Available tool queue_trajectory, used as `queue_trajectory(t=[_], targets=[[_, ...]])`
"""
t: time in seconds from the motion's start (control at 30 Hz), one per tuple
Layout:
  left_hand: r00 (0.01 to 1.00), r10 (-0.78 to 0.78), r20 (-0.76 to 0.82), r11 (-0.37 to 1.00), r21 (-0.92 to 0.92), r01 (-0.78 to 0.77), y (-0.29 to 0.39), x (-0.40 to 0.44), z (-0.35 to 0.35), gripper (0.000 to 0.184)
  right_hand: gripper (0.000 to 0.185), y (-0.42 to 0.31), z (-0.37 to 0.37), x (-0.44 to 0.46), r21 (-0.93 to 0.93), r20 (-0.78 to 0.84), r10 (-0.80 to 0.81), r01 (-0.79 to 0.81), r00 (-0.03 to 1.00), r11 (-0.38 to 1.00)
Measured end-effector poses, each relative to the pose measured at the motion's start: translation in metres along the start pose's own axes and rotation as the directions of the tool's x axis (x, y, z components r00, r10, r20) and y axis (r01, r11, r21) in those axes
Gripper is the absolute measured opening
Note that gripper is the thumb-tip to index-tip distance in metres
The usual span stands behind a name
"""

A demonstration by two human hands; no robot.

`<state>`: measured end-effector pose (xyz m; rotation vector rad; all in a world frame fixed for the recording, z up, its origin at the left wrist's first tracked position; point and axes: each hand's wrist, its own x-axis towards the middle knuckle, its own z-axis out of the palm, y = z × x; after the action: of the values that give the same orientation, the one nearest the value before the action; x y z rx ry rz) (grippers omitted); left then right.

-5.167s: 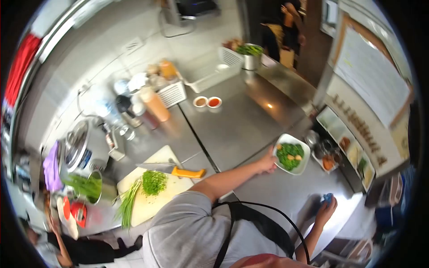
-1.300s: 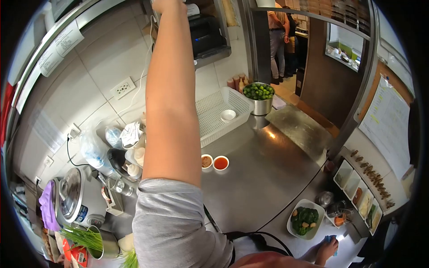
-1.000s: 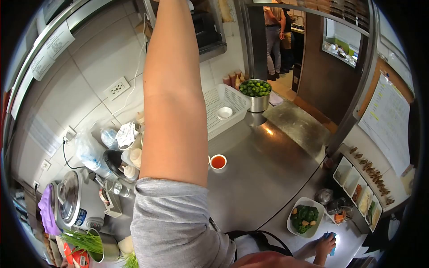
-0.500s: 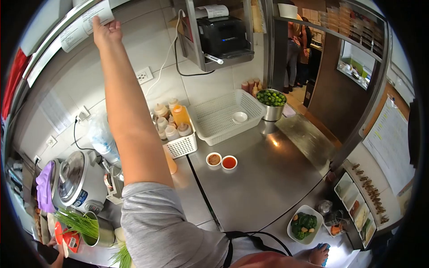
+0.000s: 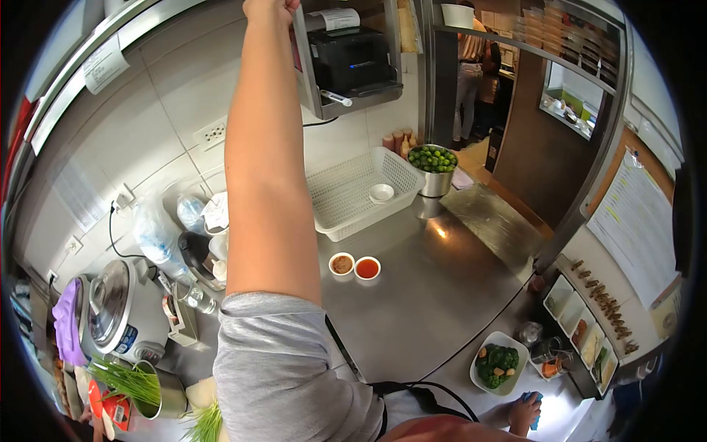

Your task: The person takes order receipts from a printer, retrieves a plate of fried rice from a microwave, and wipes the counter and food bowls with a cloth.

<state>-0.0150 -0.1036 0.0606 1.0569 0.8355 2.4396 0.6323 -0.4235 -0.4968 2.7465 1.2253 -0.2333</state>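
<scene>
My right hand (image 5: 522,414) gripping blue cloth (image 5: 537,414) near the bench (image 5: 567,404) corner, my left hand (image 5: 272,7) (grip indiscernible) should reach steadily.

The steel counter (image 5: 412,313) is viewed from above by one head-worn camera, tilted forward and down. From close by, a wide, round-edged field is covered.

You have a smooth, glossy metal counter (image 5: 412,313) before you, and your sleeve (image 5: 269,331) is matt cloth. The blue wad (image 5: 537,412) looks like crumpled cloth, the basket (image 5: 375,216) is perforated plastic, the pot (image 5: 438,184) shiny metal, the pinned sheet (image 5: 630,221) paper.
</scene>
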Motion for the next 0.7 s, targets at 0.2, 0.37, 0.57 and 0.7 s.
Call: queue_trajectory(t=[0.2,0.37,0.57,0.7], targets=[[0.988,-0.077,0.136,0.990,-0.109,0.092,0.020,-0.023,-0.016,0.052,0.053,0.003,0.018,0.006,-0.035,-0.098,0.055,-0.058,0.994,0.998],[0.952,0.184,-0.244,0.961,-0.158,-0.226,0.110,-0.006,-0.132,0.081,0.020,0.022,0.022,0.003,-0.262,-0.250,-0.431,0.368,0.867,0.892],[0.967,0.213,-0.143,0.972,-0.073,-0.225,0.163,-0.007,-0.188,0.021,0.019,0.017,-0.009,-0.022,-0.355,-0.323,-0.478,0.363,0.817,0.861],[0.989,0.149,-0.002,0.987,-0.051,-0.149,0.100,-0.027,-0.123,0.024,0.020,0.034,0.017,-0.008,-0.347,-0.363,-0.539,0.427,0.760,0.835]])
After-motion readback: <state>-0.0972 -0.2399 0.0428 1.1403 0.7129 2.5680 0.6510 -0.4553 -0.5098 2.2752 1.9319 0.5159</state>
